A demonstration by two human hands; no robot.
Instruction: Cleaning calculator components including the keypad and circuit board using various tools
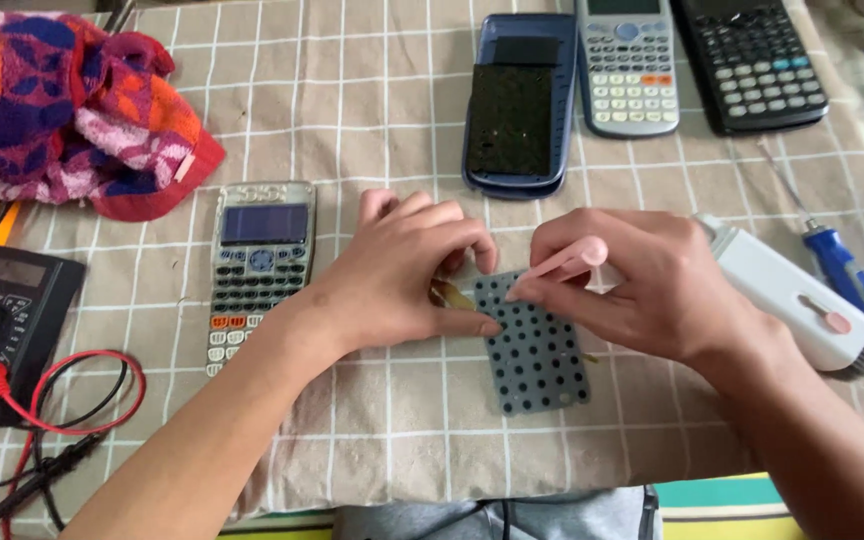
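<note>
A grey rubber keypad sheet (537, 355) with rows of black dots lies on the checked cloth (392, 420) in the middle. My left hand (402, 270) presses its upper left corner, thumb on the sheet, with a small brownish piece under the fingers. My right hand (642, 285) holds a thin pink stick (567, 262) whose tip touches the sheet's top edge. A white cleaning tool (797, 300) with a pink button lies under that hand's far side.
A silver calculator (257, 265) lies left of my hands. At the back are a dark blue calculator back shell (517, 100), a grey calculator (630, 65) and a black one (752, 60). A blue screwdriver (852, 280), a multimeter (2, 325) with leads and a colourful towel (72, 110) surround them.
</note>
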